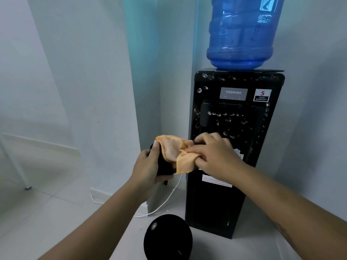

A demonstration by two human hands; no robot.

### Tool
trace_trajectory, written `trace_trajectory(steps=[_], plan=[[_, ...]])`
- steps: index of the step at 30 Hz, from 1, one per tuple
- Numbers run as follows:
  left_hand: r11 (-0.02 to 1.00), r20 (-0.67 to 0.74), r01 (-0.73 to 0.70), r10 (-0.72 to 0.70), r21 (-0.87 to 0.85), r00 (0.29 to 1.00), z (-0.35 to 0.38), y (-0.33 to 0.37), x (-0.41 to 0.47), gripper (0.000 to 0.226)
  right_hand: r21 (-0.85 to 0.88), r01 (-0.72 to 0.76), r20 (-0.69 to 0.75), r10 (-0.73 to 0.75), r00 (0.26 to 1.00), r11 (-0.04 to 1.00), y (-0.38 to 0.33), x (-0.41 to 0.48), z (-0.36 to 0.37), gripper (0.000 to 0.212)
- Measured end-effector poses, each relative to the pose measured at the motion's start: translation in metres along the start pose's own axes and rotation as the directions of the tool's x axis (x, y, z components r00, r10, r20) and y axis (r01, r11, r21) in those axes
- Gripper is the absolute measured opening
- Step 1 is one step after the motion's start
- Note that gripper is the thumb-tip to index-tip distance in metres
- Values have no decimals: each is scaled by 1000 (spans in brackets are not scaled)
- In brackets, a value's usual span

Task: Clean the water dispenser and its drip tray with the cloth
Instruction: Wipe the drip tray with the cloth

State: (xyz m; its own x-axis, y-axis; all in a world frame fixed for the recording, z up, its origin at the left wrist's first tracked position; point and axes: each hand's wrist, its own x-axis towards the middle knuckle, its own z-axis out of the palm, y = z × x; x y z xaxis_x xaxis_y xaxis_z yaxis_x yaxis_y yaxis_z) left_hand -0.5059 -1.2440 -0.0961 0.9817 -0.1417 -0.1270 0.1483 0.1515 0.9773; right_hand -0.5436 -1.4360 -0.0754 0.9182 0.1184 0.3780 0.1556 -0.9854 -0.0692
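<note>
**Drip tray wiped in hand beside the dispenser**

Where the pale wall [56, 72] meets the white tiled floor [47, 212] on the left, a white skirting runs along the base and a thin white leg [16, 166] stands on the tiles. Further right, the left hand [148, 166] grasps the black drip tray [165, 167], held up in the air in front of the corner, thumb on its upper edge. An orange cloth [176, 152] lies draped over the tray. The right hand [212, 154] is clenched on the cloth, pressing it against the tray. Below, a white cable [165, 201] trails across the floor, and a round black object [167, 239] sits near the bottom edge. On the right stands the black water dispenser [232, 166], its front beaded with droplets, a blue bottle [242, 32] upside down on top.
</note>
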Motion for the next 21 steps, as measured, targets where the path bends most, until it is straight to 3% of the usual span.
trace_trajectory(steps=[2,4,7,9,12,15,17,19,21], plan=[[1000,-6,-12,12,13,1000,0,-1,-3,51,-111,-226,-44,223,974,968,1,-4,3,36],[1000,1,-19,19,21,1000,4,-4,-5,49,20,-373,40,372,927,927,-9,-1,7,38],[995,2,-67,67,77,998,11,-8,-6,48,281,-455,220,404,888,845,-34,4,17,60],[991,5,-88,88,99,996,12,-9,-6,48,322,-448,211,398,893,834,-42,-2,26,65],[987,-11,-102,104,123,995,7,-12,-5,46,175,-375,36,374,927,910,-20,-14,36,37],[981,-19,-89,93,173,995,3,-18,-4,43,128,-437,98,427,899,890,14,-19,34,21],[996,7,-35,35,87,999,10,-22,-8,42,177,-432,82,425,902,884,15,-18,37,17],[997,39,-18,15,76,999,19,-28,-9,46,263,-299,53,296,954,917,0,-17,45,18],[993,42,-28,23,115,999,23,-36,-7,49,345,-205,143,165,976,916,-15,-20,52,21]])
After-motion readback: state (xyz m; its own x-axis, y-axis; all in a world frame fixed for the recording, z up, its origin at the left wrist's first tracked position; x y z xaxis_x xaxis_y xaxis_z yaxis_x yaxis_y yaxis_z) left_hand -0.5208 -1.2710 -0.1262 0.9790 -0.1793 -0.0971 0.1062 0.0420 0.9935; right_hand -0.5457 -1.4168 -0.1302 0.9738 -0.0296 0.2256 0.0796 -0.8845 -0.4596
